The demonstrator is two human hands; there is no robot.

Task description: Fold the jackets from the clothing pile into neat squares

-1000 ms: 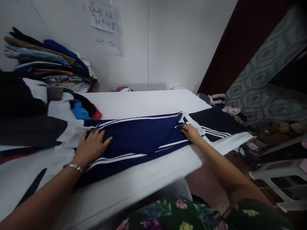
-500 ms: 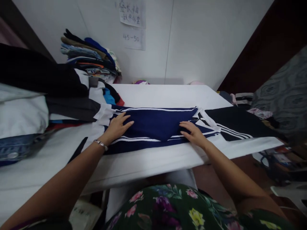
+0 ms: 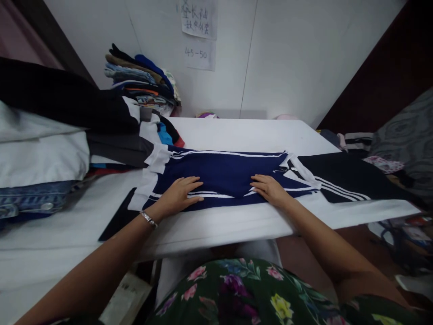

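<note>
A navy blue jacket point(image 3: 223, 170) with white double stripes and white ribbed ends lies flat on the white-covered table point(image 3: 216, 230). My left hand point(image 3: 179, 194) rests open on its lower left part, fingers stretched across the near stripe. On the right, my right hand point(image 3: 269, 187) lies open on the cloth beside the white-edged collar point(image 3: 289, 167). Neither hand grips the fabric. A black garment point(image 3: 352, 176) with white stripes lies just right of the collar. Dark cloth point(image 3: 118, 216) sticks out at the left under the white ribbing.
A heap of clothes point(image 3: 43, 149) takes up the left side of the table. Behind it rises a stack of folded clothes point(image 3: 142, 81) against the wall. More garments point(image 3: 358, 140) lie at the far right. Handwritten paper signs point(image 3: 199, 54) hang on the wall.
My left hand has slid from the jacket's upper left toward its near edge. My right hand stays near the collar. The view has shifted slightly left.
</note>
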